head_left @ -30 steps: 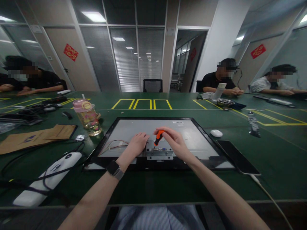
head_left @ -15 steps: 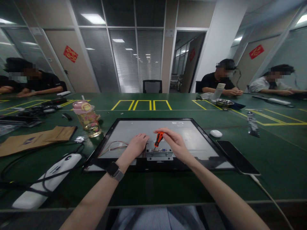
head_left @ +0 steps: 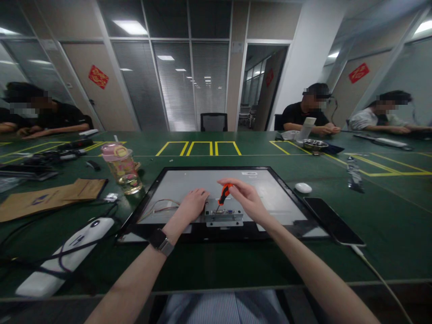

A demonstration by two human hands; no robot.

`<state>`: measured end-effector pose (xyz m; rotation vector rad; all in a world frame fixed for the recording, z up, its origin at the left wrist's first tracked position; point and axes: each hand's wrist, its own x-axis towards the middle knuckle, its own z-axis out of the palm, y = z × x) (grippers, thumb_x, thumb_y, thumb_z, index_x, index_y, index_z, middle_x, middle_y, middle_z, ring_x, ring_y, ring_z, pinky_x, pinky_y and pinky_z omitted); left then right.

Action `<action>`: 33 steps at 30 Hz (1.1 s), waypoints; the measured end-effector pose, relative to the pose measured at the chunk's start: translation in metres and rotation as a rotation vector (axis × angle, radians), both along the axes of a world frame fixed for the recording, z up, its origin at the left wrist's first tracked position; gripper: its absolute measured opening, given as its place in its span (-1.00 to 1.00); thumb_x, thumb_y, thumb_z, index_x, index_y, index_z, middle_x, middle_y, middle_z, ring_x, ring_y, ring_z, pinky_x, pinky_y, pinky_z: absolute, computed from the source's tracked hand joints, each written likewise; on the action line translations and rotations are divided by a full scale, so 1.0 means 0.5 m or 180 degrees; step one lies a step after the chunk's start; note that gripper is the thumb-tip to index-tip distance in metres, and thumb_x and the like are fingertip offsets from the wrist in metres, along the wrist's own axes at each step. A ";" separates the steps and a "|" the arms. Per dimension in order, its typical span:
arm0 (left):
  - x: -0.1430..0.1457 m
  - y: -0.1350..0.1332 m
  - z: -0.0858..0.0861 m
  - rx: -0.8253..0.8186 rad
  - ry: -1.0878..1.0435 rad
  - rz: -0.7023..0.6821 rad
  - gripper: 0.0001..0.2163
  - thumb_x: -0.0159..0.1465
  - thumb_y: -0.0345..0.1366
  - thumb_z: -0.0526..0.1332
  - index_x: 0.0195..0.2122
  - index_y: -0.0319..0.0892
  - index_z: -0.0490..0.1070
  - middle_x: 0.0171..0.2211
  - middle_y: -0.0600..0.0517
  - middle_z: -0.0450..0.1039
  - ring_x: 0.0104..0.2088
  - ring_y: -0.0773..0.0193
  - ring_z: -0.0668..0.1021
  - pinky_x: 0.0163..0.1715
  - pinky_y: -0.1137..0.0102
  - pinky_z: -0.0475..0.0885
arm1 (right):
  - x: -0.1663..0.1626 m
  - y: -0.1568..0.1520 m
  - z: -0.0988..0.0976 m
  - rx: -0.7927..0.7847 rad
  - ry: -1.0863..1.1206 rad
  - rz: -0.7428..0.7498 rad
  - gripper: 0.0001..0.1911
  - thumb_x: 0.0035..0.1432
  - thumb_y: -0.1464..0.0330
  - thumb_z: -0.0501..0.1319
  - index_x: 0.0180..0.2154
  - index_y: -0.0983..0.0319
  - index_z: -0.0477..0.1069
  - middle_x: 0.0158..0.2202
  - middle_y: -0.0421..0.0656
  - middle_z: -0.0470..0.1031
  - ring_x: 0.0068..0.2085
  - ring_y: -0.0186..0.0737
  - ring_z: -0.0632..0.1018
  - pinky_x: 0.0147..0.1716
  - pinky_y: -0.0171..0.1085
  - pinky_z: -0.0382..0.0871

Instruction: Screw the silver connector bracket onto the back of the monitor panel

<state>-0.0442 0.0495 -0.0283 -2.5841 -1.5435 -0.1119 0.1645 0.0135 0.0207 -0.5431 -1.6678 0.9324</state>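
A flat monitor panel (head_left: 270, 189) lies back-up on the green table in front of me, black frame around a grey metal back. A small metal bracket with ports (head_left: 224, 217) sits on its near edge. My right hand (head_left: 245, 198) is closed round a small orange-and-black screwdriver (head_left: 223, 194), held upright with its tip down at the bracket. My left hand (head_left: 194, 203), fingers curled, rests on the panel just left of the bracket; a watch is on that wrist. Thin coloured wires (head_left: 162, 204) run across the panel to the left.
A pink-lidded drinking bottle (head_left: 122, 167) stands left of the panel, with brown paper (head_left: 50, 195) and a white power strip (head_left: 64, 258) with black cables nearer me. A white mouse (head_left: 303, 187) and a black phone (head_left: 332, 220) lie to the right. Other people sit at the far sides.
The screwdriver handle has turned slightly in my right hand's fingers and the hand has shifted a little. My left hand has stayed on the panel.
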 end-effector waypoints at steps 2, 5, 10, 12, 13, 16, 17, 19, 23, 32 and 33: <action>0.000 0.000 0.000 -0.0014 0.0004 0.0022 -0.72 0.38 -0.44 0.02 0.05 -0.20 0.39 0.00 -0.13 0.46 0.00 0.09 0.50 -0.01 0.25 0.39 | -0.002 0.004 -0.003 -0.0077 0.0038 0.0036 -0.82 0.22 0.20 0.28 -0.18 0.10 0.59 -0.10 -0.12 0.52 -0.09 -0.19 0.55 -0.10 -0.19 0.48; 0.000 -0.001 0.001 -0.0005 -0.0018 0.0023 -0.73 0.38 -0.44 0.02 0.03 -0.20 0.40 -0.02 -0.12 0.46 -0.01 0.08 0.50 -0.02 0.24 0.39 | -0.002 0.003 -0.006 -0.0111 0.0044 0.0019 -0.82 0.23 0.22 0.28 -0.18 0.09 0.59 -0.18 -0.14 0.52 -0.17 -0.21 0.56 -0.15 -0.19 0.49; -0.001 0.000 -0.002 0.0024 -0.0065 -0.0043 -0.74 0.38 -0.45 0.02 0.01 -0.18 0.40 -0.05 -0.11 0.47 -0.04 0.12 0.51 -0.03 0.27 0.39 | -0.004 -0.019 0.009 0.0198 -0.0325 -0.0039 -0.67 0.38 0.25 0.08 0.10 0.06 0.46 -0.11 -0.11 0.57 -0.08 -0.18 0.58 0.05 -0.09 0.40; -0.002 0.002 -0.005 0.0034 -0.0040 -0.0030 -0.75 0.38 -0.45 0.02 0.00 -0.19 0.40 -0.04 -0.11 0.47 -0.04 0.13 0.51 -0.03 0.26 0.39 | -0.006 -0.023 0.014 0.0236 -0.0363 0.0019 -0.67 0.39 0.25 0.06 0.09 0.06 0.47 -0.09 -0.10 0.57 -0.04 -0.17 0.56 0.07 -0.08 0.38; -0.002 0.003 -0.007 0.0041 -0.0025 -0.0019 -0.75 0.38 -0.45 0.01 0.01 -0.19 0.40 -0.03 -0.12 0.46 -0.03 0.12 0.51 -0.03 0.26 0.39 | -0.007 -0.023 0.014 0.0246 -0.0331 0.0034 -0.69 0.38 0.24 0.09 0.05 0.06 0.50 -0.08 -0.09 0.56 -0.01 -0.16 0.55 0.07 -0.09 0.39; -0.001 0.004 -0.008 0.0044 0.0013 0.0020 -0.75 0.39 -0.42 0.01 0.01 -0.21 0.40 -0.01 -0.13 0.46 -0.02 0.10 0.51 -0.02 0.24 0.39 | -0.008 -0.017 0.009 0.0201 -0.0140 -0.0015 -0.79 0.27 0.22 0.24 -0.13 0.10 0.59 -0.12 -0.09 0.52 -0.05 -0.15 0.54 -0.04 -0.15 0.44; -0.001 0.003 -0.006 0.0043 0.0021 0.0023 -0.76 0.39 -0.42 0.01 0.00 -0.21 0.41 -0.02 -0.13 0.46 -0.03 0.10 0.51 -0.02 0.25 0.39 | -0.008 -0.014 0.005 0.0157 -0.0084 -0.0043 -0.81 0.25 0.22 0.26 -0.16 0.11 0.60 -0.15 -0.10 0.51 -0.11 -0.17 0.55 -0.09 -0.17 0.46; 0.000 0.000 -0.001 0.0042 0.0024 0.0013 -0.77 0.39 -0.42 0.02 -0.02 -0.20 0.41 -0.03 -0.12 0.47 -0.04 0.11 0.51 -0.04 0.26 0.39 | -0.005 -0.011 0.000 0.0077 -0.0050 -0.0104 -0.79 0.28 0.24 0.23 -0.11 0.10 0.58 -0.19 -0.12 0.51 -0.18 -0.20 0.56 -0.13 -0.17 0.47; 0.000 -0.005 0.006 0.0039 -0.0011 -0.0009 -0.74 0.38 -0.44 0.03 0.03 -0.19 0.40 -0.04 -0.12 0.46 -0.04 0.11 0.51 -0.05 0.26 0.40 | -0.001 -0.011 0.000 0.0050 -0.0042 -0.0041 -0.69 0.36 0.25 0.12 0.08 0.08 0.46 -0.11 -0.10 0.57 -0.07 -0.18 0.58 0.00 -0.12 0.43; 0.001 -0.002 0.000 0.0023 0.0009 0.0007 -0.71 0.37 -0.47 0.02 0.05 -0.20 0.40 -0.01 -0.13 0.46 -0.01 0.09 0.51 -0.02 0.25 0.39 | 0.001 -0.003 -0.005 0.0166 0.0006 -0.0261 -0.80 0.25 0.22 0.26 -0.14 0.10 0.58 -0.19 -0.11 0.52 -0.14 -0.16 0.56 -0.13 -0.16 0.48; 0.001 -0.003 0.001 0.0019 -0.0012 0.0000 -0.72 0.37 -0.47 0.02 0.04 -0.20 0.40 -0.02 -0.13 0.46 -0.01 0.09 0.50 -0.01 0.25 0.39 | 0.001 -0.004 -0.005 0.0169 -0.0019 -0.0282 -0.78 0.27 0.23 0.24 -0.09 0.09 0.57 -0.19 -0.11 0.53 -0.14 -0.17 0.56 -0.12 -0.15 0.48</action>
